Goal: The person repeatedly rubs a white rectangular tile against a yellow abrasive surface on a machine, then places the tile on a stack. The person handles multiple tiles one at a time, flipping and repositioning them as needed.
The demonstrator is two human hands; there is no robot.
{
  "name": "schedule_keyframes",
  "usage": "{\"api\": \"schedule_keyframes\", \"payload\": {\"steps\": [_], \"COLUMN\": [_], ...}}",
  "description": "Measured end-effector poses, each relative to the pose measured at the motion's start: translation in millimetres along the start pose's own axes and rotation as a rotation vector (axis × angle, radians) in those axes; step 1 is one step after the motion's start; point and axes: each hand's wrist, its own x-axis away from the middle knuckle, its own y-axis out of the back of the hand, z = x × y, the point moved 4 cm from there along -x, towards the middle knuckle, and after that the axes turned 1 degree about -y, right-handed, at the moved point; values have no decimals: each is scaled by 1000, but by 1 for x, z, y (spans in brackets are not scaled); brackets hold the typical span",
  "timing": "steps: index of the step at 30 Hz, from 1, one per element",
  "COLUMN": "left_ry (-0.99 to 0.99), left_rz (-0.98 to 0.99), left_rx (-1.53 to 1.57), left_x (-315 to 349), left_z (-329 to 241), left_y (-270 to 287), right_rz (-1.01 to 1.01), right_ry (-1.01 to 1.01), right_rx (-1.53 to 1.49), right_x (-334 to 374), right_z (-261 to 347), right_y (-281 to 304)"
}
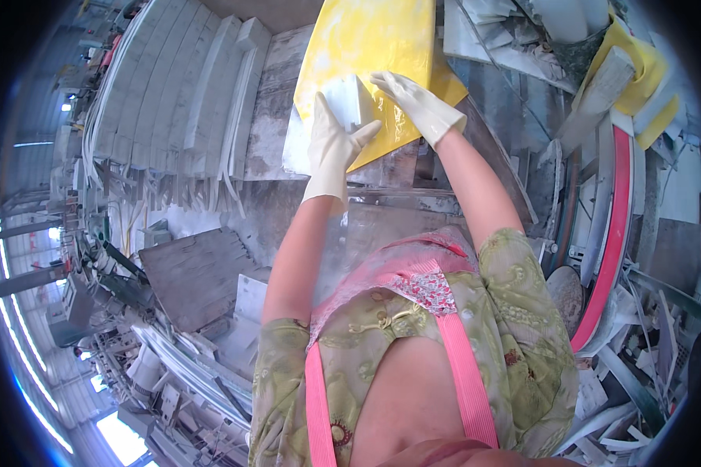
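Observation:
A pale white block (345, 100) lies on a wet, smeared yellow sheet (366, 39) at the top of the head view. My left hand (331, 148), in a cream rubber glove, grips the block's near left corner, fingers along its left side and thumb across its near end. My right hand (419, 107), gloved alike, is open with its fingers stretched toward the left. Its fingertips are beside the block's far right edge; whether they touch it I cannot tell. Under the sheet's left edge shows a white slab (296, 144).
Long pale strips stand stacked (163, 86) on the left of the worn work surface (276, 101). A grey board (199, 276) leans below them. On the right are a curved red-edged band (611, 233), a yellow cloth (639, 66) and scattered offcuts (623, 389).

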Motion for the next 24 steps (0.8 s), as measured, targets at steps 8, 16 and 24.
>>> {"api": "schedule_keyframes", "payload": {"steps": [8, 16, 24], "left_ry": [-153, -55, -222], "left_rz": [-263, -11, -6], "left_rx": [-158, -167, -410], "left_x": [2, 2, -3], "left_z": [-6, -15, -6], "left_y": [-15, -1, -1], "right_rz": [128, 143, 18], "right_ry": [-220, -202, -187], "right_rx": [53, -102, -23], "right_x": [-34, -34, -43], "right_z": [-6, -11, -26], "right_y": [-33, -41, -44]}}
